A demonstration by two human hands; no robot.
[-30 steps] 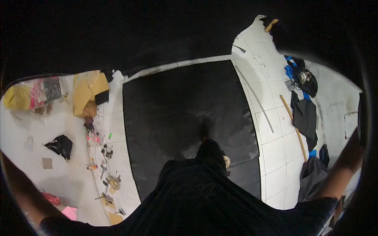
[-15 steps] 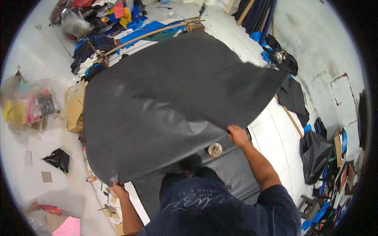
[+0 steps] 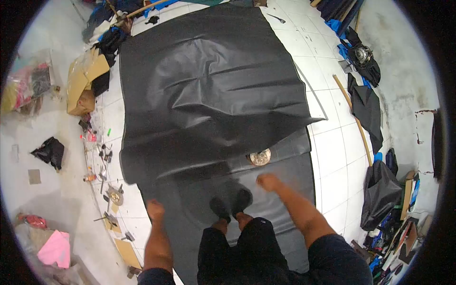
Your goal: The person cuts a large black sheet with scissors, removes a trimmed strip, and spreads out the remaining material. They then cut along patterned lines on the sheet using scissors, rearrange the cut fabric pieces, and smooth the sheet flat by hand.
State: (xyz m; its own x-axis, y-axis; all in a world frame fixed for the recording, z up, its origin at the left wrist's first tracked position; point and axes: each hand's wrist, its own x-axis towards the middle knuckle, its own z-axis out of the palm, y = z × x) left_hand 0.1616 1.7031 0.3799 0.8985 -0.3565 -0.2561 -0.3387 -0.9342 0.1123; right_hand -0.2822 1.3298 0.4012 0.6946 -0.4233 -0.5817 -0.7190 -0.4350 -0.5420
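A large black sheet [image 3: 209, 95] lies wrinkled over another smooth black sheet [image 3: 285, 209] on the floor. Its near edge is free of both hands, and a pointed corner sticks out at the right. My left hand [image 3: 156, 210] is over the lower sheet's left side, fingers curled, with nothing visible in it. Slightly blurred, my right hand [image 3: 268, 182] is closed above the lower sheet, just below a round metal disc [image 3: 260, 156]. My feet [image 3: 231, 204] stand on the lower sheet.
Left are a cardboard box [image 3: 85, 85], a black bag [image 3: 50, 153], scattered tools [image 3: 105, 154] and a second disc [image 3: 115, 195]. On the right lie a wooden pole [image 3: 354, 118], a metal strip [image 3: 311, 90], black cloth [image 3: 368, 111] and piled scraps [image 3: 394, 237].
The upper sheet, gripped by both hands half a second ago, has dropped onto the floor and been let go. My right hand has moved down and left; my left hand is slightly higher.
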